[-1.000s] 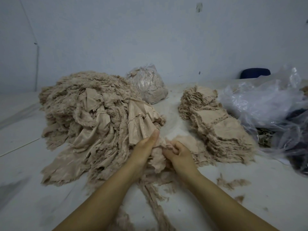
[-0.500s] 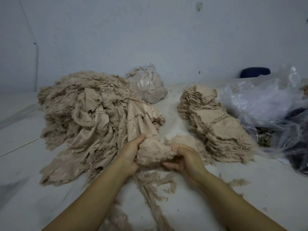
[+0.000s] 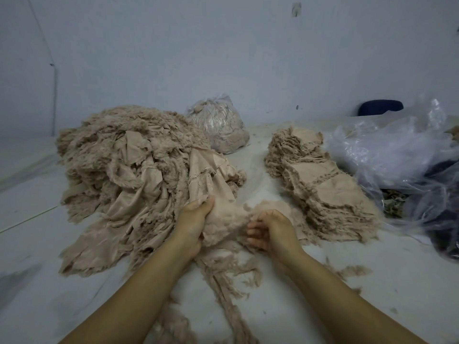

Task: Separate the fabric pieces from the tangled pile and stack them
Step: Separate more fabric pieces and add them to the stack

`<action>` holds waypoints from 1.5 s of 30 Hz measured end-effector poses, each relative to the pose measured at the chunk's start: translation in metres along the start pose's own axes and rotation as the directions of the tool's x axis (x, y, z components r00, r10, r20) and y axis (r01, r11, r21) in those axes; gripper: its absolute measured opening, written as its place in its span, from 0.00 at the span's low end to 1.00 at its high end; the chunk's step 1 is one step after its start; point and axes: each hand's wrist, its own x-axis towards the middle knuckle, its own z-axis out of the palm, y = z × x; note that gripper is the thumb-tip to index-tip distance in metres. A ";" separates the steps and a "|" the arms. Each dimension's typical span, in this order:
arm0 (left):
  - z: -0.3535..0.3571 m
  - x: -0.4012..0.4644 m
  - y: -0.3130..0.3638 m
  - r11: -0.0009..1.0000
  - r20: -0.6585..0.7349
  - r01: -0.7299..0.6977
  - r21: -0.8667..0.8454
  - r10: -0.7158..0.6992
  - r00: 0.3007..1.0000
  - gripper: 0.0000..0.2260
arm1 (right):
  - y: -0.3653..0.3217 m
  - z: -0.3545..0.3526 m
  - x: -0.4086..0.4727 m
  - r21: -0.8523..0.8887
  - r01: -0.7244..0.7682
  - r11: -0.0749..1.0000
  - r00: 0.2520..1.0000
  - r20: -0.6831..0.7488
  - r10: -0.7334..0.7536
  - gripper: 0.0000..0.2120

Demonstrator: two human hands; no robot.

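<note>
A large tangled pile of beige frayed fabric lies on the left of the white table. To the right stands a long stack of flattened beige pieces. Between them my left hand grips a bunched beige fabric piece at the pile's near edge, thumb on top. My right hand is at the piece's right end, palm turned up and fingers curled toward the cloth; whether they hold it is not plain.
A clear bag of beige scraps sits at the back. Crumpled clear plastic bags with dark cloth fill the right side. Frayed threads trail across the table toward me. A blue chair back shows behind.
The two hands have drawn a bunched piece out of the pile's edge and spread apart, the left moving left, the right moving right and turning palm up.
</note>
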 end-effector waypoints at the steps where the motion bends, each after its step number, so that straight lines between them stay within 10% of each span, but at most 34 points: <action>1: 0.001 -0.002 0.000 1.000 0.038 0.003 0.008 -0.003 0.999 0.09 | 0.000 0.000 0.000 0.023 -0.027 0.999 0.999 0.039 0.026 0.05; 5: 0.009 -0.008 -0.003 0.998 0.201 0.058 0.001 -0.057 0.978 0.06 | 0.002 0.010 -0.001 -0.035 0.002 0.999 0.990 0.142 0.003 0.09; 10: 0.008 0.001 -0.004 0.994 -0.027 -0.097 0.043 0.098 0.995 0.08 | 0.005 0.008 0.002 -0.109 0.147 0.983 0.989 0.001 -0.148 0.07; 17: 0.011 -0.003 -0.010 0.982 0.157 -0.150 0.117 0.131 0.979 0.09 | 0.003 0.019 -0.003 0.085 -0.127 0.988 0.971 0.213 0.107 0.22; 23: 0.013 -0.001 -0.013 0.944 -0.024 -0.255 0.210 0.266 0.964 0.13 | 0.013 0.025 0.004 -0.162 0.184 0.969 0.961 -0.179 -0.212 0.10; 34: -0.008 0.020 -0.013 0.956 -0.164 -0.215 0.201 0.249 0.955 0.14 | -0.020 -0.026 0.023 -0.439 0.391 0.809 0.811 -0.251 -0.528 0.09; 42: 0.043 0.027 0.009 0.984 0.391 -0.151 0.091 0.104 0.914 0.13 | -0.090 0.008 0.054 -0.396 0.437 0.807 0.864 -0.064 -0.499 0.08; 45: 0.062 0.042 0.020 0.995 0.282 -0.098 0.036 0.084 0.956 0.04 | -0.105 0.001 0.071 -0.413 0.407 0.814 0.853 -0.146 -0.501 0.09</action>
